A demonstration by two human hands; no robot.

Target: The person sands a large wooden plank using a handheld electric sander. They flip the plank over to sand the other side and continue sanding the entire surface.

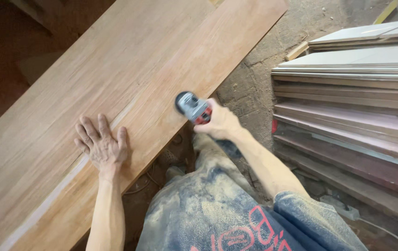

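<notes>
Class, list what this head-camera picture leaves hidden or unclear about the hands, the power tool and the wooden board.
- Power tool: rear body and grip covered by the right hand.
- Its working face: turned down, unseen.
- Wooden board: both ends cut off by the frame edges.
- Left hand: palm flat on the board, hidden.

A woodworking shop, plainly: long reddish wooden planks (129,93) laid side by side across the left and centre of the frame, a stack of flat boards (352,107) piled at the right, a rough dusty concrete floor (296,23) at upper right, a small grey-and-red power sander (193,108) at the centre, sawdust coating the dark clothing (217,214) at the bottom
</notes>
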